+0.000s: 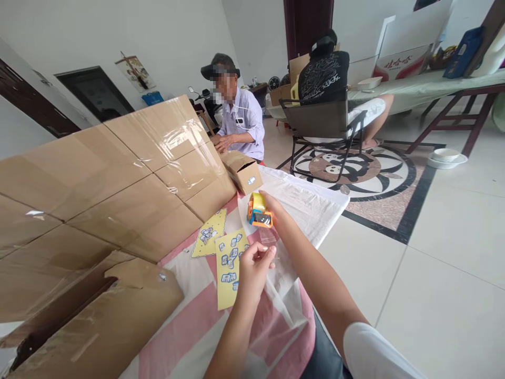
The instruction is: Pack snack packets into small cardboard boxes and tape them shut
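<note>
Right hand (272, 208) wrapped around a small orange-and-yellow plastic tape dispenser (259, 210), held above the white plastic sheet (311, 202). Left hand (254, 266) with thumb and fingertips pressed together, pinching the free end of a strip of clear adhesive tape (269, 238) drawn out between the two hands. Tape nearly invisible against the sheet, so its exact edges hard to tell.

Just beside the left hand, two yellow paper sticker sheets printed with small blue-and-white squares (228, 263), lying on a pink-and-white striped cloth (197, 326). Further left, taped brown cardboard panels (130, 173) leaning together, with a loose flap of brown cardboard (118, 310) in front. Beyond the dispenser, a small open brown cardboard box (242, 169), and behind it a seated person in a light shirt (240, 123) with hands near the box. Further back, another person in a dark patterned top (325, 73) on a folding chair.

Likely trouble: slack tape folding onto itself or curling back onto the fingers, caused by the two hands drifting closer. Also possible: the sticky side dropping onto the thin plastic sheet or the sticker sheets close below and lifting them. A crooked tear at the dispenser's blade if pulled at an angle. Loss of the free end if the pinch loosens.
</note>
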The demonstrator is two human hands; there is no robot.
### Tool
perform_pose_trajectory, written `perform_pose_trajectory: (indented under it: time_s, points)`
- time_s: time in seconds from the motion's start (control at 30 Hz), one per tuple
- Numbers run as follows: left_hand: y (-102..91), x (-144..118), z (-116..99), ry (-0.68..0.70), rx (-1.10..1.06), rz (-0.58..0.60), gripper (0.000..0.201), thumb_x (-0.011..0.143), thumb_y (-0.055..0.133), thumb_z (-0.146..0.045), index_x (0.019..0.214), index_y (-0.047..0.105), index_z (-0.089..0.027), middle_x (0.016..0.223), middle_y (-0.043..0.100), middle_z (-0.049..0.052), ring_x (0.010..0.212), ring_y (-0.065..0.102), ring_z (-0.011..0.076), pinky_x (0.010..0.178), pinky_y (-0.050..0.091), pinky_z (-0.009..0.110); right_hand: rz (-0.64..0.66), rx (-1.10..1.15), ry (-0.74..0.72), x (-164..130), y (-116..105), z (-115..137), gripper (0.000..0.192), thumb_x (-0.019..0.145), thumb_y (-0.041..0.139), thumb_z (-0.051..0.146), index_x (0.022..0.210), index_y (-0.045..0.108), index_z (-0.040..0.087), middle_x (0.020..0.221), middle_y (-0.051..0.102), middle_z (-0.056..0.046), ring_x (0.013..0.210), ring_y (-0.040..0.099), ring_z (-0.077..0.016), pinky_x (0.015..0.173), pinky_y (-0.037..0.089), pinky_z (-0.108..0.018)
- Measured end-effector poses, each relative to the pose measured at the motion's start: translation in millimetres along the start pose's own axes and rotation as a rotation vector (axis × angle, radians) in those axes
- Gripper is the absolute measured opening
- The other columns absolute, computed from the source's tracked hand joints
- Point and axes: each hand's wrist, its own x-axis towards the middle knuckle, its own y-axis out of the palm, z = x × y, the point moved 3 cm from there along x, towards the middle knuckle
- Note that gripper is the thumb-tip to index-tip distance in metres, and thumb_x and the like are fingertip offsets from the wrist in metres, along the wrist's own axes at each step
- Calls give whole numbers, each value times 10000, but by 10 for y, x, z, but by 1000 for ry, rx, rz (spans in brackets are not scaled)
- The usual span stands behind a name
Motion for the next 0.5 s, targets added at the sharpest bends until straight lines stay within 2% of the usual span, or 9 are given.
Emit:
perform_pose_trajectory:
  time_s: [0.2, 0.33, 0.5]
  points:
    - [-36, -69, -76, -61, -83, -50, 450, 675, 839, -541, 665, 569, -181, 631, 498, -31, 584, 489, 88, 553, 488, 201, -83, -37, -177, -63, 2, 29, 218, 1017, 465, 389, 960, 536, 191, 618, 701, -60, 474, 631, -193, 492, 522, -308]
    - [-65, -110, -111, -92, -156, -92, 450, 663, 848, -537, 659, 581, -174, 641, 504, -27, 573, 466, 74, 537, 461, 186, -107, -42, -270, -70, 28, 59, 235, 1012, 511, 406, 949, 551, 183, 573, 679, -32, 436, 603, -162, 475, 502, -272]
    - [-116, -57, 37, -61, -124, -96, 473, 666, 830, -579, 671, 589, -173, 648, 515, -23, 559, 461, 76, 498, 412, 180, -78, -20, -279, -64, -19, 124, 289, 1026, 480, 415, 924, 576, 163, 639, 720, -74, 483, 645, -179, 507, 535, -294]
